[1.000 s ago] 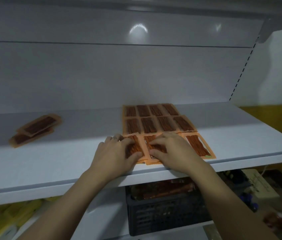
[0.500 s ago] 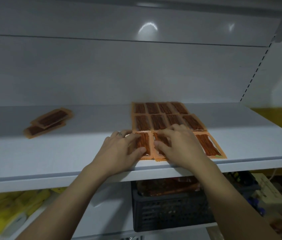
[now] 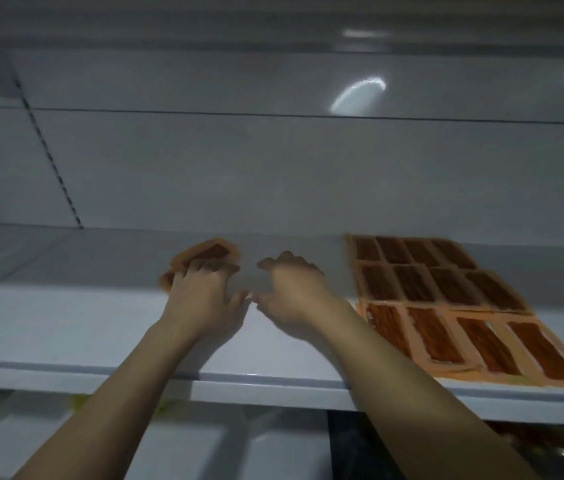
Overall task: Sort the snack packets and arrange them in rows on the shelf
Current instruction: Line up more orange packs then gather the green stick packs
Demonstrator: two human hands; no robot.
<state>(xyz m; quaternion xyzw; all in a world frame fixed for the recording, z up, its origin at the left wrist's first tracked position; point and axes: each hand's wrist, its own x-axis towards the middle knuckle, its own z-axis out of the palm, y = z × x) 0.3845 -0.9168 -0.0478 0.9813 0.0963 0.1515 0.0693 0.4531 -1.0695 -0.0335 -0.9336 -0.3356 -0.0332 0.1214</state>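
Item 1, left hand (image 3: 201, 303): I see it palm down over the shelf (image 3: 66, 327), fingers (image 3: 204, 268) laid across the near edge of the pile (image 3: 213, 251). Blur stops me telling whether they pinch it or only touch.

Item 2, pile: a few loose orange packets with dark centres, lying askew, partly under the left fingertips and just beyond them, toward the back panel (image 3: 273, 174).

Item 3, right hand (image 3: 292, 294): just beside the left, thumbs nearly meeting. The fingers are loosely curled and hold nothing, and the hand sits clear of the pile.

Item 4, rows (image 3: 446, 292): three rows of four packets lying flat edge to edge, just to the outer side of the right hand. The nearest row reaches the shelf's front lip beside the right forearm.

Item 5, crate (image 3: 353, 441): dark, below the shelf, under the right forearm.
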